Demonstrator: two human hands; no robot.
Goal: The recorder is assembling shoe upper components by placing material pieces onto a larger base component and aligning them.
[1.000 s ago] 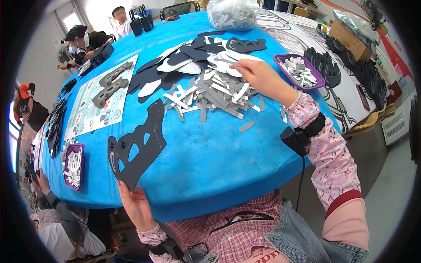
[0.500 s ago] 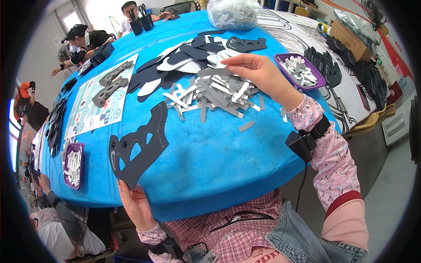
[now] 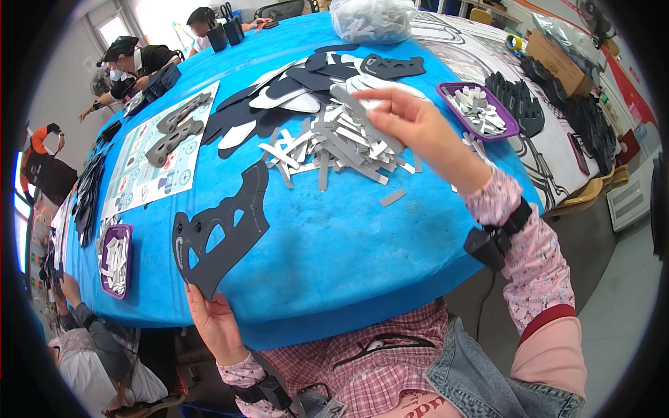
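Note:
Between the thumb and fingers of my left hand (image 3: 214, 322) is the lower end of a dark grey cut-out panel (image 3: 238, 249). It has a wavy edge, several openings and pale stitching, and stands tilted over the blue-covered table's near side. My right hand (image 3: 418, 129) pinches a short grey strip (image 3: 347, 99), slanted and slightly blurred, above a heap of grey and white strips (image 3: 341, 150). Behind the heap lie overlapping black and white curved pieces (image 3: 289, 90). One loose strip (image 3: 392, 198) rests on the blue cover (image 3: 334, 244), nearer to me than the heap.
Purple trays of strips stand right (image 3: 512, 125) and left (image 3: 108, 289). A printed sheet (image 3: 136, 184) bears two dark cut-out panels. At the back are a clear bag of strips (image 3: 369, 21) and black holders with scissors (image 3: 217, 38). Co-workers sit at the far and left sides.
The strip in my right hand has lifted off the heap and turned from nearly level to slanted. My left hand and the panel have barely moved.

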